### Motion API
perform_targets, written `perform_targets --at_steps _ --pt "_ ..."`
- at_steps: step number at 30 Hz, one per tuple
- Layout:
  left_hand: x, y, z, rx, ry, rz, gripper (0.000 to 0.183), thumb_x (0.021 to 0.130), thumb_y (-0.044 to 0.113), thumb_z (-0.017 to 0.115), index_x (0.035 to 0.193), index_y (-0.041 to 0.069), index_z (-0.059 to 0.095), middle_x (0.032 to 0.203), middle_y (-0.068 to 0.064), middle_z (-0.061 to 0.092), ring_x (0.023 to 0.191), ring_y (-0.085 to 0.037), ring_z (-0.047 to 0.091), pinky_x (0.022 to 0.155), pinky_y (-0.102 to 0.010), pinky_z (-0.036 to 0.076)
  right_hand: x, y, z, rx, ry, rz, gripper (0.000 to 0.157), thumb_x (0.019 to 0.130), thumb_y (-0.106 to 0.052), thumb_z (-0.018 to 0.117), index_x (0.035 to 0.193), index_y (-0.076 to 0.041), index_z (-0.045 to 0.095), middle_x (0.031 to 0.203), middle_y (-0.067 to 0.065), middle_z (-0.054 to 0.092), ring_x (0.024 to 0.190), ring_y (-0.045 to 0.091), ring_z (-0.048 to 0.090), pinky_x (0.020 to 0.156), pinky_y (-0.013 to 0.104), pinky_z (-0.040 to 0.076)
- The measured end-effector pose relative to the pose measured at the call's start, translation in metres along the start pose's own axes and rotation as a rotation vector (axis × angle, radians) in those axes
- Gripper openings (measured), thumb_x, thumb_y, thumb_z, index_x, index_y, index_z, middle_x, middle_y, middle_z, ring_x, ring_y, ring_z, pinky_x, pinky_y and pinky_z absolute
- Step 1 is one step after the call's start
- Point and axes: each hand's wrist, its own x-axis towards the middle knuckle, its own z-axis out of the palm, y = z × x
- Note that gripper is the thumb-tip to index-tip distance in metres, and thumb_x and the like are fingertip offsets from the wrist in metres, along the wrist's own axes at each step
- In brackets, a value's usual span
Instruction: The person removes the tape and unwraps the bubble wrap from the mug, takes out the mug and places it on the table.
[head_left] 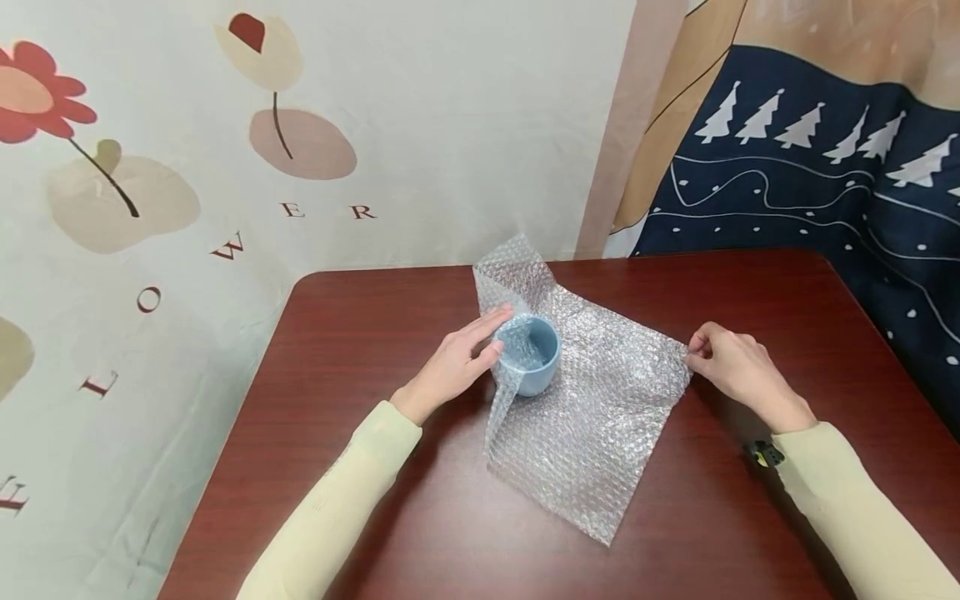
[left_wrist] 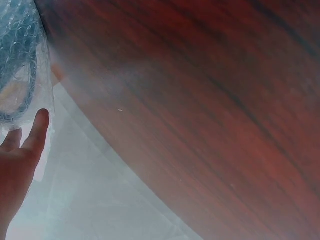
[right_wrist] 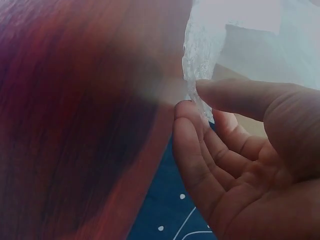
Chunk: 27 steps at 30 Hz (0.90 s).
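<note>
A light blue cup point(head_left: 546, 353) stands upright on a sheet of bubble wrap point(head_left: 600, 417), its mouth facing up. The left edge of the sheet folds up over the cup's left side and part of its opening. My left hand point(head_left: 453, 367) rests against this folded wrap at the cup's left, fingers stretched out and thumb by the rim. In the left wrist view, the straight fingers point(left_wrist: 37, 130) touch the wrap, and the blue wall shows through it. Off to the right, my right hand point(head_left: 738, 371) pinches the sheet's right corner between thumb and fingertips, also seen in the right wrist view.
The sheet lies on a dark red wood-grain table point(head_left: 337, 333). Its far end sticks up near the table's back edge. Behind hangs a pale curtain point(head_left: 450, 125) with flower prints and letters, and a navy cloth point(head_left: 787, 183) with white trees at the right.
</note>
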Motion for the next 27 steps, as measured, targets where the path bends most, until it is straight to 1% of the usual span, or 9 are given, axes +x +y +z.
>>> perform_targets --at_steps 5,8,12,15,18,20,22,25,27 --pt "0.000 0.000 0.003 0.008 0.013 0.025 0.051 0.108 0.028 0.052 0.157 0.015 0.047 0.161 0.001 0.044 0.151 -0.014 0.036 0.123 -0.036 0.029 0.001 0.004 0.004 -0.043 -0.033 -0.008 0.019 0.094 -0.009 0.073 0.106 0.004 0.064 0.086 0.016 0.065 0.072 0.026 0.054 0.061 0.037 0.046" --pt "-0.001 0.000 0.002 0.006 0.024 0.026 0.051 0.107 0.028 0.053 0.156 0.014 0.048 0.161 0.000 0.045 0.151 -0.015 0.037 0.123 -0.037 0.029 0.003 0.003 0.006 -0.060 -0.048 -0.017 0.019 0.094 -0.009 0.073 0.107 0.004 0.066 0.087 0.016 0.066 0.072 0.027 0.054 0.060 0.037 0.047" --pt "-0.002 0.001 0.000 0.002 0.016 0.025 0.051 0.107 0.026 0.053 0.156 0.013 0.048 0.161 -0.001 0.045 0.151 -0.018 0.036 0.123 -0.038 0.029 0.005 0.000 0.009 -0.086 -0.054 -0.020 0.017 0.093 -0.009 0.075 0.105 0.002 0.069 0.086 0.014 0.065 0.072 0.026 0.053 0.059 0.036 0.045" --pt "-0.002 0.001 0.000 0.003 0.013 0.023 0.051 0.107 0.026 0.053 0.156 0.013 0.048 0.161 -0.001 0.045 0.151 -0.017 0.036 0.123 -0.038 0.028 0.004 0.000 0.008 -0.131 -0.049 -0.035 0.015 0.092 -0.010 0.076 0.102 0.000 0.072 0.089 0.016 0.064 0.076 0.029 0.054 0.060 0.039 0.046" --pt "-0.002 0.001 0.001 0.004 0.011 0.020 0.051 0.107 0.026 0.053 0.156 0.013 0.048 0.161 -0.001 0.044 0.151 -0.016 0.036 0.123 -0.037 0.028 0.002 0.001 0.007 -0.191 -0.031 -0.057 0.016 0.092 -0.014 0.076 0.102 -0.002 0.075 0.097 0.021 0.064 0.081 0.034 0.056 0.062 0.047 0.050" --pt "-0.002 0.001 0.001 0.004 0.011 0.018 0.051 0.107 0.026 0.053 0.156 0.014 0.048 0.161 -0.001 0.044 0.151 -0.016 0.035 0.123 -0.037 0.028 -0.001 -0.002 0.007 -0.222 0.023 -0.080 0.018 0.093 -0.016 0.075 0.103 -0.002 0.077 0.103 0.024 0.064 0.085 0.038 0.058 0.064 0.053 0.052" --pt "-0.002 0.001 0.002 0.004 0.012 0.017 0.051 0.107 0.027 0.053 0.156 0.014 0.048 0.161 -0.001 0.045 0.151 -0.015 0.035 0.123 -0.036 0.028 -0.003 -0.007 0.007 -0.222 0.130 -0.115 0.020 0.094 -0.017 0.072 0.105 -0.002 0.078 0.109 0.025 0.065 0.091 0.041 0.061 0.067 0.059 0.053" --pt "-0.002 0.000 0.002 0.003 0.013 0.012 0.051 0.108 0.029 0.052 0.157 0.014 0.048 0.161 0.000 0.044 0.151 -0.014 0.035 0.123 -0.036 0.028 -0.006 -0.022 0.007 -0.127 0.323 -0.193 0.021 0.096 -0.015 0.069 0.111 -0.003 0.078 0.117 0.021 0.067 0.101 0.040 0.063 0.072 0.060 0.054" --pt "-0.003 -0.001 0.002 0.003 0.013 0.008 0.051 0.108 0.030 0.051 0.157 0.015 0.047 0.162 0.001 0.043 0.151 -0.013 0.034 0.123 -0.036 0.028 -0.007 -0.036 0.007 -0.029 0.403 -0.257 0.024 0.097 -0.014 0.067 0.117 -0.005 0.076 0.124 0.018 0.067 0.109 0.038 0.063 0.078 0.059 0.055"
